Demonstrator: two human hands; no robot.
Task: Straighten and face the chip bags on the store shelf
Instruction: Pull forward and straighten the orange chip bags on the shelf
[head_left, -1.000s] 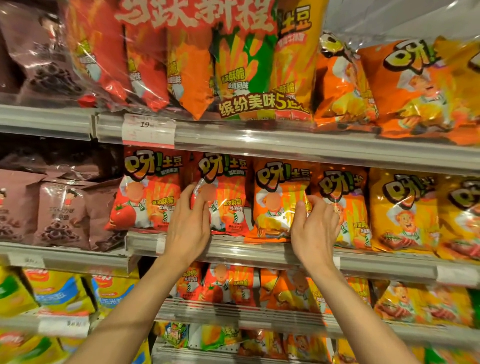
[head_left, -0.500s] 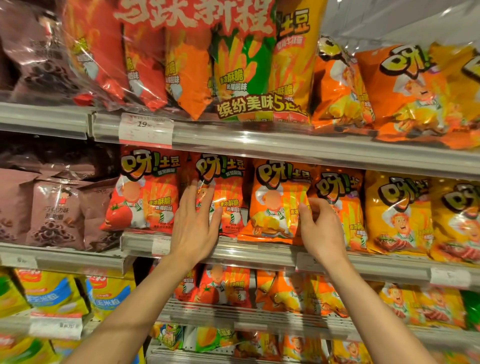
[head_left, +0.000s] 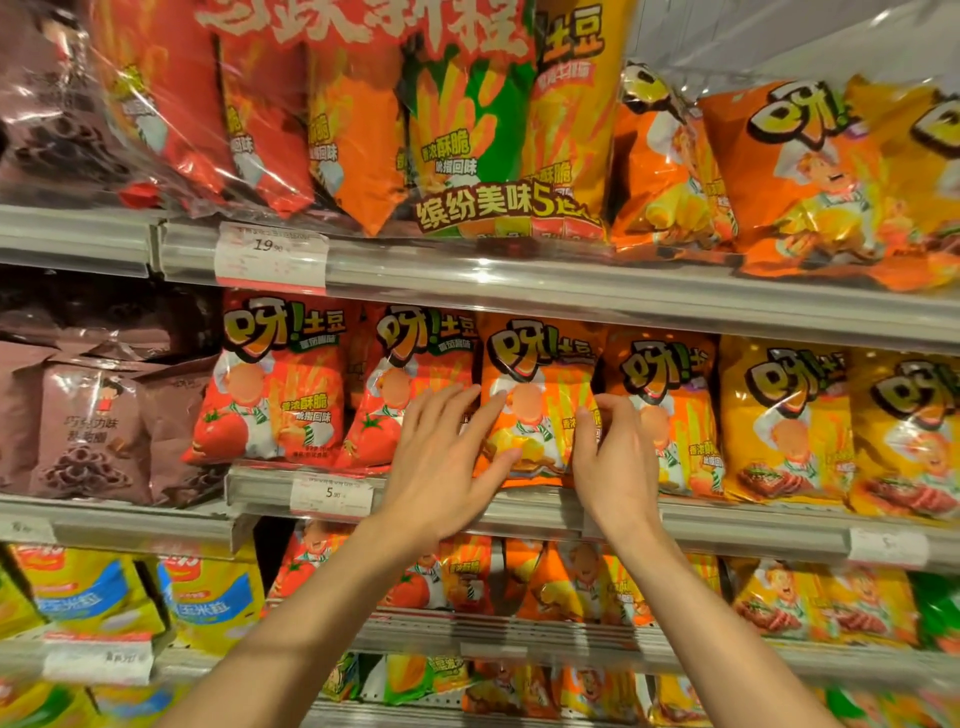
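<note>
The left hand lies flat with straight, spread fingers on the left lower part of the glossy orange plastic chip bag, and the right hand pinches the right edge of this bag between curled fingers and thumb. The bag stands upright and faces forward at the front edge of the grey metal middle shelf, its bottom just above the shelf rail. It is pressed between a red tomato chip bag on the left and another orange chip bag on the right, with little free room on both sides.
</note>
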